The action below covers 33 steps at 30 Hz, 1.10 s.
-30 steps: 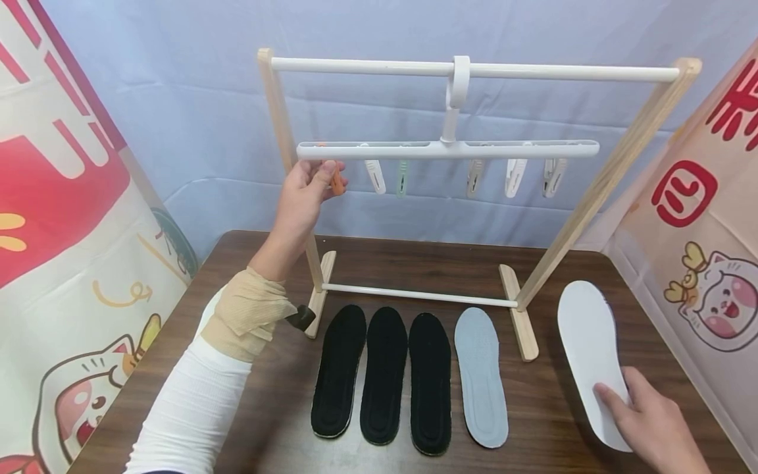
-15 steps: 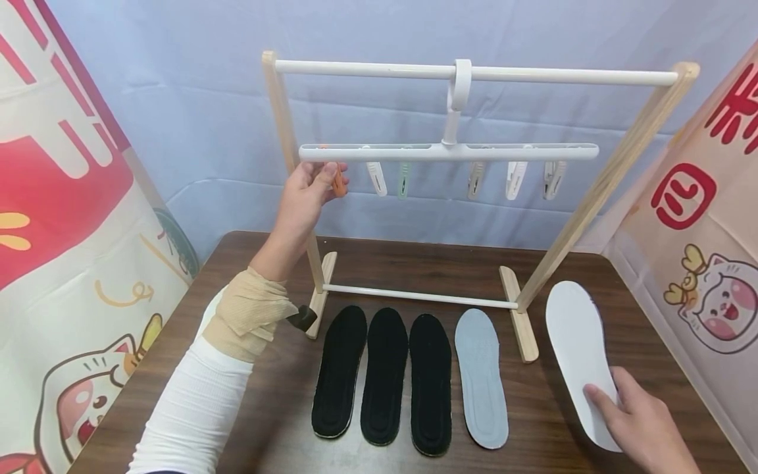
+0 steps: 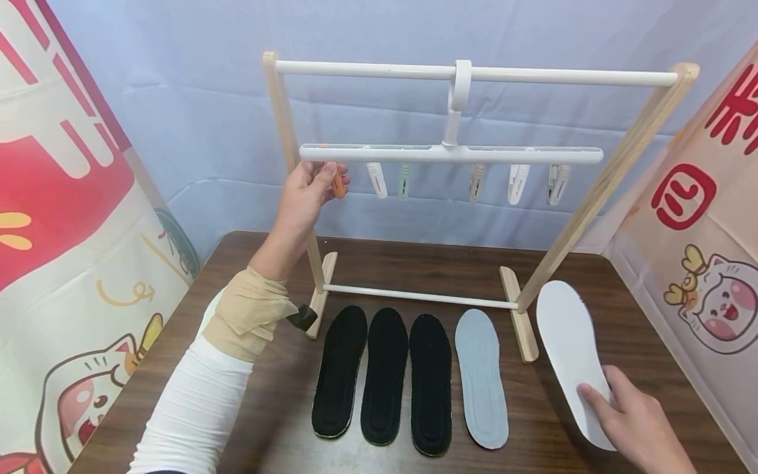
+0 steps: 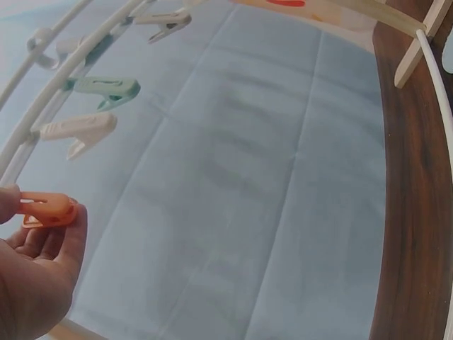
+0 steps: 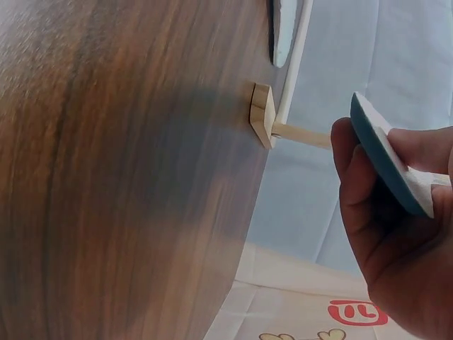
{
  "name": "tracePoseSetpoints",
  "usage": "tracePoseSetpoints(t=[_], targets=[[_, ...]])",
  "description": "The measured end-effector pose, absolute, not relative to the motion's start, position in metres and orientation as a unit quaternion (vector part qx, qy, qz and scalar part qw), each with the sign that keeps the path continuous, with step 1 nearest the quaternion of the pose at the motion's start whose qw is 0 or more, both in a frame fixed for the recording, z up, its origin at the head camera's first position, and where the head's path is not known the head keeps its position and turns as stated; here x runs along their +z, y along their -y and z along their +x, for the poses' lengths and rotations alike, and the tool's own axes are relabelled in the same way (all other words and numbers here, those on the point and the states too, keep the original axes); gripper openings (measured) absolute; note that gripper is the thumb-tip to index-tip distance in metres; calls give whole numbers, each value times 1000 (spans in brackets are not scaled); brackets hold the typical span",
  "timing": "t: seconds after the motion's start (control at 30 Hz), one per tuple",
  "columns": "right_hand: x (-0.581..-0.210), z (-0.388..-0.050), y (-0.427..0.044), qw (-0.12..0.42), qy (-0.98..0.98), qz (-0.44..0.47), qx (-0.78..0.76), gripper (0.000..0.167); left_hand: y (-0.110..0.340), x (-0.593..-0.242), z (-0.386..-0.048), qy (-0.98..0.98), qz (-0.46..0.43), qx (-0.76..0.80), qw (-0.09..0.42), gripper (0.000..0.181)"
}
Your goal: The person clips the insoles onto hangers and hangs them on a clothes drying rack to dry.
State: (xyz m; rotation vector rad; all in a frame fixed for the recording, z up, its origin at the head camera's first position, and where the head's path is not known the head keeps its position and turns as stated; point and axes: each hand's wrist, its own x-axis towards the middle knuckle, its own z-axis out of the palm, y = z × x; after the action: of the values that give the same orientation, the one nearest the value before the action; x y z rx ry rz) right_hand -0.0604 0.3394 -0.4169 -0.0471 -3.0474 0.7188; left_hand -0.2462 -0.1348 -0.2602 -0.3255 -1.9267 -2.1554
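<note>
An orange clip (image 3: 338, 183) (image 4: 48, 208) at the left end of the white hanger (image 3: 385, 154) is pinched between the thumb and fingers of my left hand (image 3: 304, 201) (image 4: 42, 265). Several white, green and grey clips hang along the rest of the bar. My right hand (image 3: 642, 418) (image 5: 403, 219) grips the lower end of a white insole (image 3: 571, 349) (image 5: 389, 159), thumb on its white face; the right wrist view shows it held above the table, with a blue-green edge. Three black insoles (image 3: 383, 375) and one light blue insole (image 3: 482, 378) lie in a row.
The hanger hooks over the top rod (image 3: 367, 68) of a rack with wooden legs (image 3: 604, 184) (image 5: 262, 115) standing on the brown table (image 3: 260, 421). A pale blue cloth (image 3: 195, 131) hangs behind, with printed cloths (image 3: 699, 217) at both sides.
My right hand has moved left with the white insole. The right end of the hanger and its clips have shifted slightly. My left hand stays on the orange clip.
</note>
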Motion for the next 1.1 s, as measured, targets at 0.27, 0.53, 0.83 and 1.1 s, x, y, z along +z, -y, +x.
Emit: tracePoseSetpoints(t=[0.27,0.53,0.83,1.1], targets=[[-414,-63,-329,11,972,-2,234,34,134,-260,-246,657,-108,-737,116,30],[-414,-66,-320,5,972,2,234,35,134,-259,-244,654,-109,-739,122,26],[-415,-67,-310,7,970,12,241,36,133,-259,-244,657,-110,-736,123,27],[-413,-69,-305,4,969,16,245,35,134,-260,-245,659,-110,-734,125,27]])
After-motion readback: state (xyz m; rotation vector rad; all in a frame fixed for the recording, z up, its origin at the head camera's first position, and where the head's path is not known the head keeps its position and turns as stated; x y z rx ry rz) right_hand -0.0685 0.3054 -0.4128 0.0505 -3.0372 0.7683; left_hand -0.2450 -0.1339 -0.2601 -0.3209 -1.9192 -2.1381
